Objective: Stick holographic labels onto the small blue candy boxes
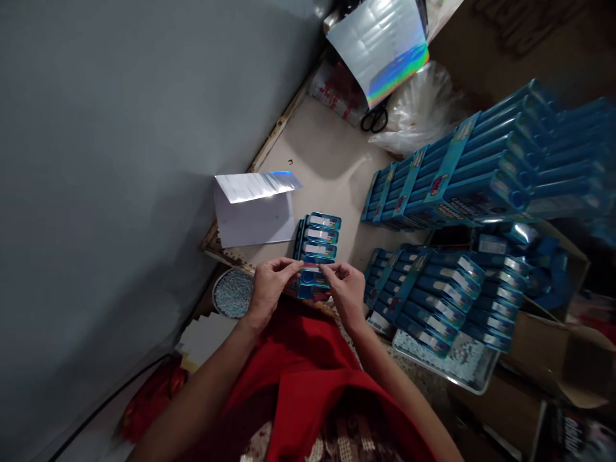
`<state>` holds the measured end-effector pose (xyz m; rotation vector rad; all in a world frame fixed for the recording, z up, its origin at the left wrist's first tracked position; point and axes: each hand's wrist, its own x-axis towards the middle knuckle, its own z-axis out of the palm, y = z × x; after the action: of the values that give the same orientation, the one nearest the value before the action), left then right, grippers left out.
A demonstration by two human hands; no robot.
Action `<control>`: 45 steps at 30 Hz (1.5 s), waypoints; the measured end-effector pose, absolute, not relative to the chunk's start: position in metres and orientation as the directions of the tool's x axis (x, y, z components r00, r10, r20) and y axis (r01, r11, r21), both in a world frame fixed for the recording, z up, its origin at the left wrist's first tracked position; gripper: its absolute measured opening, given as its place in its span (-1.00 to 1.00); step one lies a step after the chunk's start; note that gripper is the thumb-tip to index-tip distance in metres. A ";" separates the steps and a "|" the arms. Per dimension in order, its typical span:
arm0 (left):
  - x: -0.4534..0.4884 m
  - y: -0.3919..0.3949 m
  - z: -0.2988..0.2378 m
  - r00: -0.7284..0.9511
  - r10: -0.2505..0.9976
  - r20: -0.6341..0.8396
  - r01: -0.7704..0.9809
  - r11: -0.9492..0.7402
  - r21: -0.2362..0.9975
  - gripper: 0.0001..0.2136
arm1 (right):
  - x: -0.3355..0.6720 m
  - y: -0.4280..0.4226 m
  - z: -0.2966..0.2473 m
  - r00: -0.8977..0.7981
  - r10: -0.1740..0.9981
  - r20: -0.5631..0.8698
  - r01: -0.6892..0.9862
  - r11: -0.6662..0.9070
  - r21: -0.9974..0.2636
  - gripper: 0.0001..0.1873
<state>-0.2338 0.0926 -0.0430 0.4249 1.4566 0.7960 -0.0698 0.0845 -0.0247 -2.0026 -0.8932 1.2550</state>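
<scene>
A strip of small blue packets point(318, 247) lies on the beige table point(332, 160) in front of me, its near end over the table edge. My left hand point(269, 289) pinches the near end of the strip from the left, thumb and fingers closed on it. From the right, my right hand point(347, 292) pinches the same end with closed fingers. Between my fingertips there is a thin reddish piece that I cannot make out.
A folded shiny white sheet point(255, 208) lies left of the strip. Stacks of blue packet strips point(462, 179) fill the right side, some over a tray of small pellets point(462, 366). A bowl of pellets point(234, 293), scissors point(375, 120), a holographic sheet point(380, 48), a grey wall at left.
</scene>
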 end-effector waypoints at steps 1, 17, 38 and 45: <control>-0.233 0.096 -0.045 -0.088 0.709 -0.700 -0.202 0.675 0.709 -0.70 | -0.069 0.087 -0.029 0.327 0.815 -0.478 0.287 -0.568 -0.772 -0.61; -0.228 0.095 -0.097 0.037 0.489 -0.871 -0.415 0.801 0.432 -0.52 | -0.060 0.095 -0.054 0.410 0.771 -0.487 0.277 -0.614 -0.739 -0.47; -0.230 0.051 -0.027 0.112 0.633 -0.766 -0.358 0.745 0.563 -0.64 | -0.084 0.090 0.001 0.212 0.794 -0.570 -0.161 -0.547 -0.822 -0.59; -0.246 0.054 -0.028 0.135 0.646 -0.751 -0.301 0.749 0.591 -0.71 | -0.068 0.069 0.001 0.125 0.764 -0.633 -0.170 -0.612 -0.773 -0.46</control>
<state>-0.2457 0.0543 -0.0280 0.3302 1.2603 0.7045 -0.0685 0.0691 0.0006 -1.6590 -0.5860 1.5874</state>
